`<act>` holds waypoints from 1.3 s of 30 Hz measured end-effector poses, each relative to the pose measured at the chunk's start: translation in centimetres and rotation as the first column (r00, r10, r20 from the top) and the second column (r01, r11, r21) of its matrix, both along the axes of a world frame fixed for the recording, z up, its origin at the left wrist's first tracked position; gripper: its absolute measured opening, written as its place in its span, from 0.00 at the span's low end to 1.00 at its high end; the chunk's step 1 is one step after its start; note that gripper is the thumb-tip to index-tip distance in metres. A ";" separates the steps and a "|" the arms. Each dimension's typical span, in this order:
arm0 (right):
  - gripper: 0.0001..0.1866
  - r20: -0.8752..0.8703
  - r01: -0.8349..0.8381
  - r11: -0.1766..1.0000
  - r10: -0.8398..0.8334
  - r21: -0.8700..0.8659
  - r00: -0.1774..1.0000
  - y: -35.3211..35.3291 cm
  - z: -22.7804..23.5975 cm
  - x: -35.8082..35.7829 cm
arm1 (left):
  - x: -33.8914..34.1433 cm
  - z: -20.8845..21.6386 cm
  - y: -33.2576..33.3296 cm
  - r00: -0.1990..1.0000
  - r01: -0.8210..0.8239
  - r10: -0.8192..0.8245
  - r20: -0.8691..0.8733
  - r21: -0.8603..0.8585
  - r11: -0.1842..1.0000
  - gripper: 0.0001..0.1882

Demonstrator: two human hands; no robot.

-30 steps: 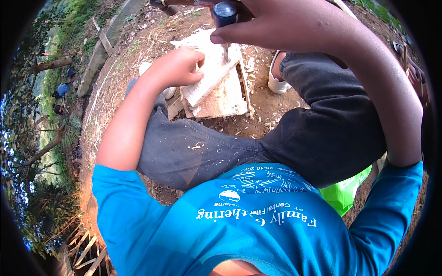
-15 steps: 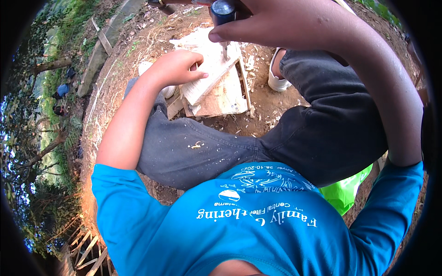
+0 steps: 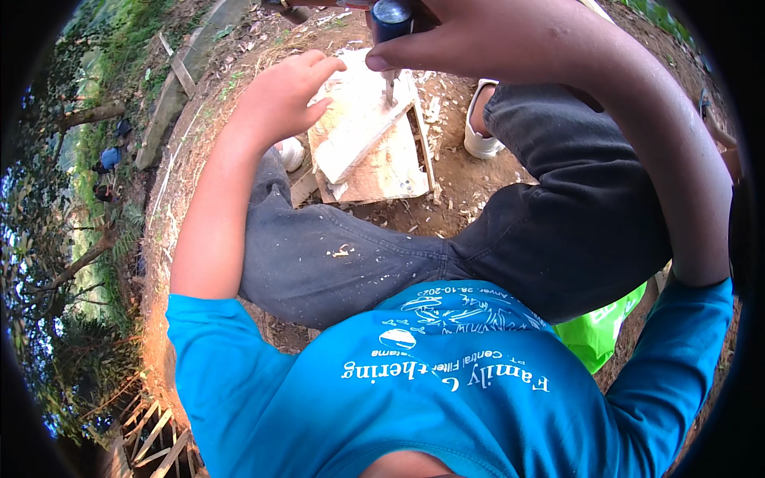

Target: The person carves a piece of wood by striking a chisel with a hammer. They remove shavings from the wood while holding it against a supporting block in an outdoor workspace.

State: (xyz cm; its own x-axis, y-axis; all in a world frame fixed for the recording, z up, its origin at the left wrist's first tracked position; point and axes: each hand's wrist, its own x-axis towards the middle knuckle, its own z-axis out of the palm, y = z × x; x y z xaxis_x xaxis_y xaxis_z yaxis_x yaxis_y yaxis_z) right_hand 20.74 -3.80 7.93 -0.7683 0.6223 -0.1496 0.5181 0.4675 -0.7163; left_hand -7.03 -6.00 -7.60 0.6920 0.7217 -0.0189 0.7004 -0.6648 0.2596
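Right hand closed round the blue-handled tool, likely stiff; best held mid-handle; left hand open near pale wood

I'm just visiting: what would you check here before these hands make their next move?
1. Right hand on the blue-handled tool: ok.
2. Metal shaft pointing down at the pale board: ok.
3. Shaft's end biting into the board: cannot tell, too small.
4. Left hand apart from the shaft: ok, off to its left.
5. Left hand gripping the board: not ok, fingers spread, no grip shows.
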 end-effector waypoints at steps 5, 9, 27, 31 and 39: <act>0.17 -0.001 0.090 0.961 -0.093 0.263 0.996 -1.9 -0.2 0.5 | 2.1 -0.2 -1.3 0.991 -0.130 0.120 -0.051 -0.489 0.862 0.40; 0.19 0.128 0.327 0.931 -0.348 0.165 0.929 -2.1 2.6 0.0 | 3.9 -2.5 -2.4 0.991 -0.058 0.102 0.092 -0.393 0.918 0.52; 0.19 -0.125 0.311 0.938 -0.294 0.155 0.948 -2.7 2.0 1.3 | 0.7 -1.6 -0.2 0.947 -0.308 0.230 -0.223 -0.434 0.847 0.35; 0.20 -0.064 0.190 0.954 -0.210 -0.231 0.976 0.7 4.6 5.9 | 4.5 0.6 -0.3 0.974 0.083 -0.132 -0.182 -0.255 0.963 0.44; 0.23 -0.105 0.236 0.965 -0.225 0.113 0.969 2.0 -1.1 3.8 | 5.9 0.6 -1.9 0.927 0.309 -0.344 -0.148 -0.218 0.926 0.25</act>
